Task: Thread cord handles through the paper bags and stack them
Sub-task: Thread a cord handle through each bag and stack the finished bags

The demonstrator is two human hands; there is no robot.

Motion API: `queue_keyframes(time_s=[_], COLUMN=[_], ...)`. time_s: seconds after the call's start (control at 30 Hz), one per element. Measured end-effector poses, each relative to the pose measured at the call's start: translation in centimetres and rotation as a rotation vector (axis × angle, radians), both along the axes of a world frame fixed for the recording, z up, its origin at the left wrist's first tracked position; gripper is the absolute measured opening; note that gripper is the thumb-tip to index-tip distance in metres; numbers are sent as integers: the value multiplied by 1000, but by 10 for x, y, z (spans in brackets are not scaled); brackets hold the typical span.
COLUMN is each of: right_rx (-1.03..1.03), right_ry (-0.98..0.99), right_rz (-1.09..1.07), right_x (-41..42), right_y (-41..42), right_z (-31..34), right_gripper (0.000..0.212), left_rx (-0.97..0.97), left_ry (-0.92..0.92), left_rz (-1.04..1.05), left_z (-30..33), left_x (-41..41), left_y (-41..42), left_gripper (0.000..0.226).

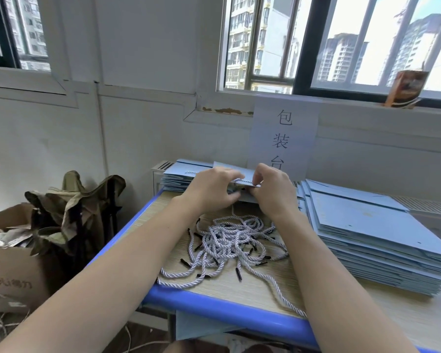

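A: Position of hands?

B: Both at far edge of the desk (239, 284), close together. Left hand (209, 189) has its fingers curled over the top edge of a flat blue paper bag (242, 180), thumb underneath, gripping it. Right hand (273, 189) pinches the same edge from the other side, fingertips bent in tight.

A: Cord?

B: A short run of white twisted cord (239, 180) shows between the two hands, lying along the bag's top edge. Cannot tell which fingers actually hold it, or whether it passes through a hole.

A: Where's the bag sitting?

B: On top of a low stack of bags (175, 178) at the back left of the desk, against the wall. One bag in that stack shows a cord handle near its upper edge.

A: Supplies?

B: Loose pile of cords (229, 244), white with black tips, tangled mid-desk between the forearms. One strand trails off toward the near blue rim. Taller stack of flat blue bags (372, 238) on the right, fanned slightly, just beside the right forearm.

A: Surroundings?

B: Paper sign (284, 135) with printed characters taped on the wall behind the hands. Cardboard box (10, 271) on the floor, left of the desk, with crumpled camouflage fabric (69, 217) beside it. Windows above.
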State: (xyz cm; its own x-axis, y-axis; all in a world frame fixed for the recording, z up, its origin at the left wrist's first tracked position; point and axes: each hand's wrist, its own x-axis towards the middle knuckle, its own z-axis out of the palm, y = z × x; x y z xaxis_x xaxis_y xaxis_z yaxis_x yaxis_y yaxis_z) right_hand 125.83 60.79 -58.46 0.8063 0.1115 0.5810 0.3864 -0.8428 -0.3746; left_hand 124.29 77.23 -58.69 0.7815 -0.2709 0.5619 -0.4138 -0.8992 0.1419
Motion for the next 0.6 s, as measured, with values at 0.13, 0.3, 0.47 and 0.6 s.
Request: queue_keyframes(time_s=[0.13,0.3,0.47,0.6], right_rx=[32,59,29,91], right_ry=[58,88,152,194], right_rz=[77,125,-5,-20], right_x=[-2,-7,-2,1], right_y=[2,-6,-13,-14], right_z=[0,11,13,10], right_gripper=[11,15,21,19], left_rx=[113,56,-7,41], left_ry=[-41,-83,-106,-116], left_rz=[134,194,134,179], left_z=[-4,-4,-4,-4], left_x=[3,3,2,3], left_y=[-7,-5,-3,-5], left_gripper=[27,31,42,26])
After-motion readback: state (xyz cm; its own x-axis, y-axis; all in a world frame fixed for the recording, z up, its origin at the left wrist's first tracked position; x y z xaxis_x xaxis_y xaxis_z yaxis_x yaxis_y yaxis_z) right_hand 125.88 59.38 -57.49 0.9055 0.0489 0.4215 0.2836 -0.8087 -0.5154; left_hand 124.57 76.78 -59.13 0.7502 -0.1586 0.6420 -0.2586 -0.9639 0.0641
